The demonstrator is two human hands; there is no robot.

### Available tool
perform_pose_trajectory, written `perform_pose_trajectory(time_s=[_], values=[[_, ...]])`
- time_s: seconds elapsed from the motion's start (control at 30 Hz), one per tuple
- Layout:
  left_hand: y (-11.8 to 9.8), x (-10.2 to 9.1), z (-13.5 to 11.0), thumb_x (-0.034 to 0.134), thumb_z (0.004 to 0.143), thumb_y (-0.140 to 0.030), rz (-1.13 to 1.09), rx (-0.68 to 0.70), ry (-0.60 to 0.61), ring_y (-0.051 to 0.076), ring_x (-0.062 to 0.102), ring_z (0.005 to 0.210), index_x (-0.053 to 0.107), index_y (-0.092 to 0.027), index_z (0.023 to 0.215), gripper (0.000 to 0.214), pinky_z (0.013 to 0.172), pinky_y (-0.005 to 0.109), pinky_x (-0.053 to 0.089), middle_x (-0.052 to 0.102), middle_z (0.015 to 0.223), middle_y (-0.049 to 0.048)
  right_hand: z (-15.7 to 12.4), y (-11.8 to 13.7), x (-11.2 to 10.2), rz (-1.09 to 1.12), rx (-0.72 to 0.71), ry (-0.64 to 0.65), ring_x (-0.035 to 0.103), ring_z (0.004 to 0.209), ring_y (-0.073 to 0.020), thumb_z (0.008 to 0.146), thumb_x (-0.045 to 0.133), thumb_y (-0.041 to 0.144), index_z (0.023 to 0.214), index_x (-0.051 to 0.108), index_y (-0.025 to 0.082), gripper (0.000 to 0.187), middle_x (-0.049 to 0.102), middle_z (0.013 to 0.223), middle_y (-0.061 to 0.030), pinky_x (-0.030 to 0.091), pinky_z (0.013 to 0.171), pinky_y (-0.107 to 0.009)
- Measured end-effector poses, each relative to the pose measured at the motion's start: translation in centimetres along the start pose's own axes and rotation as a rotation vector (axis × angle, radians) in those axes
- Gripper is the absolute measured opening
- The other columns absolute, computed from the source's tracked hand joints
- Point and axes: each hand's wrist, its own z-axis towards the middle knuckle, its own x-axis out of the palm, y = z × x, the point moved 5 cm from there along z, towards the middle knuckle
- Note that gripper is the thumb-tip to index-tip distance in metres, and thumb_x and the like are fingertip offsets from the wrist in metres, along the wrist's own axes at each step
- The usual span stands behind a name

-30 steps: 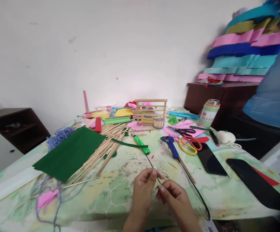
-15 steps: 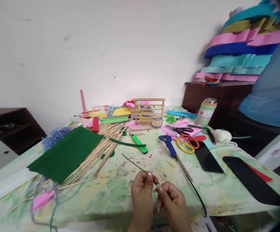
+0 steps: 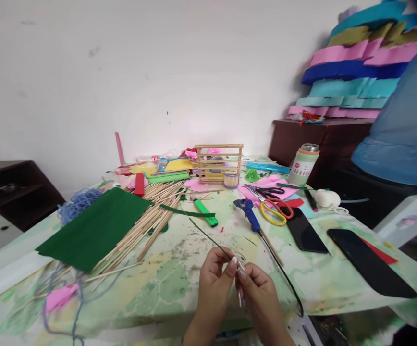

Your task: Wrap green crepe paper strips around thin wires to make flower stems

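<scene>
Low in the middle of the view, the left hand (image 3: 213, 281) and the right hand (image 3: 262, 295) meet just above the near edge of the table (image 3: 179, 288), which is covered by a green-and-cream patterned cloth. Both hands have their fingers (image 3: 227, 268) pinched together on the near end of a thin dark green wire (image 3: 208, 236). The wire slants up and away to the left from the fingertips, its far end free above the table.

Just beyond the hands lies a blue hot-glue gun (image 3: 249, 215). Its black cord (image 3: 284, 275) curves past the right hand to the table's edge. Beside the gun are a bright green lighter-shaped tool (image 3: 206, 213) and yellow-handled scissors (image 3: 274, 215).

To the left a dark green felt sheet (image 3: 93, 228) rests partly over a spread of pale bamboo sticks (image 3: 151, 211), with a tangle of blue yarn (image 3: 76, 202) behind it.

Further back stands a small crate built of wooden sticks (image 3: 218, 162), and to the right a green-and-white flask (image 3: 304, 165). Two black phones lie on the right side of the table — one (image 3: 304, 231) near the scissors, the other (image 3: 371, 263) by the corner.

A person in a blue top (image 3: 406, 129) is at the right edge.
</scene>
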Motion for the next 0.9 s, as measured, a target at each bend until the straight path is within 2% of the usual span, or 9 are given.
perform_pose_trajectory(time_s=[0.1, 0.2, 0.37, 0.5, 0.6, 0.7, 0.8, 0.9], values=[[0.1, -0.4, 0.2, 0.084, 0.061, -0.040, 0.028, 0.034, -0.017, 0.012, 0.056, 0.065, 0.063, -0.015, 0.074, 0.035, 0.061, 0.020, 0.047, 0.061, 0.067, 0.0011, 0.4, 0.4, -0.2, -0.020, -0.011, 0.041, 0.042, 0.045, -0.0083, 0.066, 0.076, 0.056, 0.056, 0.055, 0.017, 0.045, 0.053, 0.046, 0.0020, 0.031, 0.048, -0.022], [0.2, -0.8, 0.5, 0.084, 0.060, -0.034, 0.015, 0.031, -0.050, 0.013, 0.059, 0.063, 0.061, -0.015, 0.072, 0.032, 0.060, 0.021, 0.048, 0.062, 0.065, 0.0012, 0.2, 0.6, -0.2, -0.006, -0.054, 0.021, 0.045, 0.049, -0.0090, 0.071, 0.073, 0.055, 0.059, 0.058, 0.016, 0.043, 0.056, 0.051, 0.0009, 0.033, 0.052, -0.022], [0.5, -0.7, 0.6, 0.085, 0.057, -0.029, -0.070, 0.060, -0.098, 0.013, 0.061, 0.058, 0.058, -0.015, 0.066, 0.032, 0.056, 0.021, 0.049, 0.061, 0.063, -0.0005, -0.6, -0.5, 0.1, 0.079, -0.099, -0.039, 0.039, 0.046, -0.0076, 0.073, 0.072, 0.053, 0.056, 0.051, 0.018, 0.044, 0.048, 0.048, 0.0036, 0.030, 0.048, -0.022], [1.1, -0.7, 0.2, 0.087, 0.055, -0.033, -0.154, 0.055, -0.148, 0.012, 0.061, 0.058, 0.058, -0.015, 0.066, 0.036, 0.056, 0.021, 0.049, 0.061, 0.061, -0.0014, -1.1, -1.7, 0.5, 0.177, -0.039, -0.104, 0.035, 0.044, -0.0068, 0.069, 0.074, 0.057, 0.058, 0.049, 0.019, 0.046, 0.045, 0.047, 0.0049, 0.026, 0.044, -0.020], [1.1, -0.7, 0.5, 0.085, 0.058, -0.041, -0.135, 0.003, -0.096, 0.013, 0.061, 0.060, 0.061, -0.015, 0.069, 0.038, 0.059, 0.022, 0.049, 0.064, 0.062, 0.0008, -1.2, -1.3, 0.7, 0.194, -0.002, -0.119, 0.032, 0.043, -0.0062, 0.065, 0.075, 0.059, 0.057, 0.049, 0.019, 0.048, 0.044, 0.046, 0.0048, 0.024, 0.043, -0.020], [0.2, -1.4, 1.3, 0.080, 0.066, -0.050, -0.116, 0.049, -0.061, 0.011, 0.060, 0.061, 0.062, -0.015, 0.068, 0.039, 0.066, 0.022, 0.049, 0.066, 0.062, 0.0015, -1.2, -0.3, 0.4, 0.150, -0.009, -0.137, 0.029, 0.044, -0.0053, 0.069, 0.075, 0.054, 0.057, 0.051, 0.018, 0.045, 0.041, 0.046, 0.0057, 0.021, 0.044, -0.020], [-0.6, -2.5, 2.1, 0.082, 0.061, -0.053, -0.135, 0.096, -0.135, 0.010, 0.059, 0.060, 0.061, -0.015, 0.064, 0.043, 0.067, 0.021, 0.048, 0.064, 0.057, -0.0011, -1.2, 0.3, 0.0, 0.118, -0.022, -0.163, 0.026, 0.044, -0.0049, 0.073, 0.073, 0.051, 0.058, 0.051, 0.017, 0.043, 0.037, 0.046, 0.0068, 0.018, 0.044, -0.021], [-0.6, -2.7, 2.4, 0.085, 0.053, -0.055, -0.134, 0.049, -0.154, 0.011, 0.059, 0.055, 0.062, -0.015, 0.062, 0.047, 0.063, 0.023, 0.048, 0.062, 0.053, -0.0018, -1.1, 0.4, -0.2, 0.112, -0.038, -0.169, 0.025, 0.044, -0.0052, 0.072, 0.073, 0.052, 0.059, 0.050, 0.018, 0.043, 0.036, 0.048, 0.0074, 0.015, 0.044, -0.022]])
